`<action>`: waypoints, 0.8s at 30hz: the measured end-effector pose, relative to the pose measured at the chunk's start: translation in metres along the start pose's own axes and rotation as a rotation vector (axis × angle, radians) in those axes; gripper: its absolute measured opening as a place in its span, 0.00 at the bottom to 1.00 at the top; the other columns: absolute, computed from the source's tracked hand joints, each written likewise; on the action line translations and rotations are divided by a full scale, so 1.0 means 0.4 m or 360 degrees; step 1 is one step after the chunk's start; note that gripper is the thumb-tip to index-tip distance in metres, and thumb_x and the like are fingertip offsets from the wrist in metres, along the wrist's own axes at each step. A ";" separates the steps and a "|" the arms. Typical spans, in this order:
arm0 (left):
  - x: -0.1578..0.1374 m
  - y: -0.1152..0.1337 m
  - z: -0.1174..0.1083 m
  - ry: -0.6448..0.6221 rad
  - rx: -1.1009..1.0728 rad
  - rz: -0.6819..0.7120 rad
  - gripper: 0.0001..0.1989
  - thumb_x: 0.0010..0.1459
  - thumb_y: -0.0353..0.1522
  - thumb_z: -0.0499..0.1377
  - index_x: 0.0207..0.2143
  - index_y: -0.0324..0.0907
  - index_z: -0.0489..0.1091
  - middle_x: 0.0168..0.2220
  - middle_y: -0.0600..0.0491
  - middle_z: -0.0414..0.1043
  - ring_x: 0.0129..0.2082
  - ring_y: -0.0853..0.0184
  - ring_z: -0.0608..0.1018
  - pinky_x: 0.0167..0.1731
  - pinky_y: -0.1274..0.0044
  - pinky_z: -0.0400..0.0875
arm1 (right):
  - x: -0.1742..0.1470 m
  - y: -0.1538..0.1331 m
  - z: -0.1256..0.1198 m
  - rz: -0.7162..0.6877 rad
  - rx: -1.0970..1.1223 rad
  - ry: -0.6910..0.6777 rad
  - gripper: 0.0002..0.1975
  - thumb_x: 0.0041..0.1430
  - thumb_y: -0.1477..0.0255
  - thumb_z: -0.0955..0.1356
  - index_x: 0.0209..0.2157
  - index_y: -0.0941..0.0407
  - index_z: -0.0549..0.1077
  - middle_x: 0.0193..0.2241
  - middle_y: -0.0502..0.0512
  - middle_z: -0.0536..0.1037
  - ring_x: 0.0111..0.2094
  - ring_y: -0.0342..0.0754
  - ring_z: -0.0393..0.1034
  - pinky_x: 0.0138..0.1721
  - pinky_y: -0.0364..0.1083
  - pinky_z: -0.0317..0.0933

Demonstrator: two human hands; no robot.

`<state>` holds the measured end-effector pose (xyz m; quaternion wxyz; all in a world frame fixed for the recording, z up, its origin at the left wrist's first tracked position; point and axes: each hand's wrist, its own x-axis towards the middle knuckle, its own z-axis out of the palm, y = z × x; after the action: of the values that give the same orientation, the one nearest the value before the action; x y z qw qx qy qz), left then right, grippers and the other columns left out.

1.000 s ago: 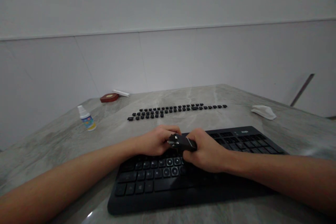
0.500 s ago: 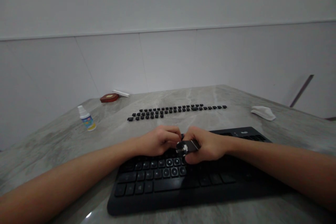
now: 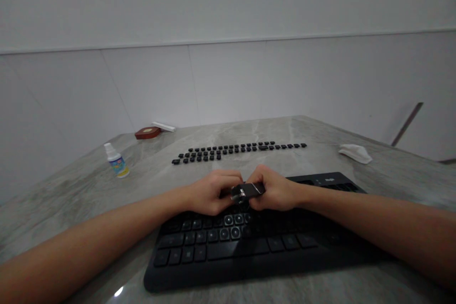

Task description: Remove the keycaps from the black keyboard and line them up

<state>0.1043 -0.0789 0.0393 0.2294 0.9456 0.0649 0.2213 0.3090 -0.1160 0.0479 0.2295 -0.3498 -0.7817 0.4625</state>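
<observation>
A black keyboard (image 3: 235,273) lies in front of me, several of its keys off and round pale key mounts showing near the middle. My right hand (image 3: 276,190) is closed round a dark tool (image 3: 254,190) with a pale band and a shiny metal end pointing left, over the upper middle of the keyboard. Against that end, my left hand (image 3: 213,192) rests with its fingers curled together on the upper keys. Whatever its fingertips hold, if anything, is hidden. Beyond the keyboard, loose black keycaps (image 3: 237,148) lie in rows on the table.
On the grey marbled table (image 3: 149,166), a small spray bottle (image 3: 117,161) stands at the left. A red-brown box (image 3: 147,133) and a flat white item (image 3: 164,127) sit at the back left. A crumpled white cloth or tissue (image 3: 355,153) lies at the right. A wall rises behind.
My right hand and the dark tool have shifted slightly left and up, closer to my left hand. My left hand has moved a little left. The keycap rows look the same.
</observation>
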 end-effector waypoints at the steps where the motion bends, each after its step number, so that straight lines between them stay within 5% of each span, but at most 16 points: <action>1: -0.002 -0.001 0.001 0.0009 0.0005 0.0015 0.04 0.61 0.30 0.56 0.34 0.38 0.68 0.32 0.51 0.69 0.30 0.68 0.72 0.31 0.77 0.68 | 0.000 -0.003 0.001 0.0022 -0.0003 0.0010 0.10 0.39 0.78 0.65 0.12 0.58 0.59 0.13 0.40 0.52 0.18 0.35 0.45 0.18 0.39 0.39; 6: -0.009 -0.017 0.007 -0.0020 -0.0150 0.0128 0.05 0.60 0.33 0.63 0.33 0.40 0.74 0.36 0.50 0.75 0.32 0.69 0.77 0.36 0.79 0.72 | 0.001 -0.009 0.004 0.0100 0.0040 0.0050 0.06 0.38 0.74 0.66 0.14 0.59 0.66 0.12 0.40 0.56 0.17 0.36 0.47 0.18 0.38 0.41; 14: -0.002 -0.016 0.012 0.0029 -0.0043 0.0290 0.06 0.62 0.29 0.61 0.32 0.39 0.77 0.33 0.50 0.79 0.34 0.68 0.79 0.39 0.78 0.74 | 0.004 -0.003 0.042 0.0103 0.0199 0.0376 0.08 0.37 0.72 0.65 0.12 0.58 0.62 0.13 0.43 0.57 0.17 0.37 0.48 0.18 0.39 0.42; 20: -0.006 -0.015 0.014 -0.0020 -0.0013 0.0187 0.10 0.63 0.31 0.59 0.29 0.39 0.76 0.31 0.50 0.78 0.32 0.68 0.79 0.36 0.79 0.73 | -0.003 -0.009 0.060 0.0119 0.0030 0.0513 0.10 0.38 0.71 0.64 0.11 0.57 0.59 0.13 0.43 0.53 0.17 0.37 0.45 0.17 0.40 0.39; 24: 0.000 -0.016 0.015 0.0012 0.0068 0.0333 0.09 0.63 0.30 0.59 0.30 0.38 0.75 0.31 0.50 0.77 0.32 0.69 0.78 0.36 0.80 0.73 | -0.019 -0.022 0.067 0.0033 -0.0012 0.0599 0.13 0.39 0.69 0.63 0.11 0.55 0.54 0.13 0.43 0.50 0.17 0.37 0.43 0.17 0.40 0.37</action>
<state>0.1067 -0.0756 0.0315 0.1846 0.9510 -0.0286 0.2463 0.2927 -0.1398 0.0429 0.3656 -0.4391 -0.7231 0.3882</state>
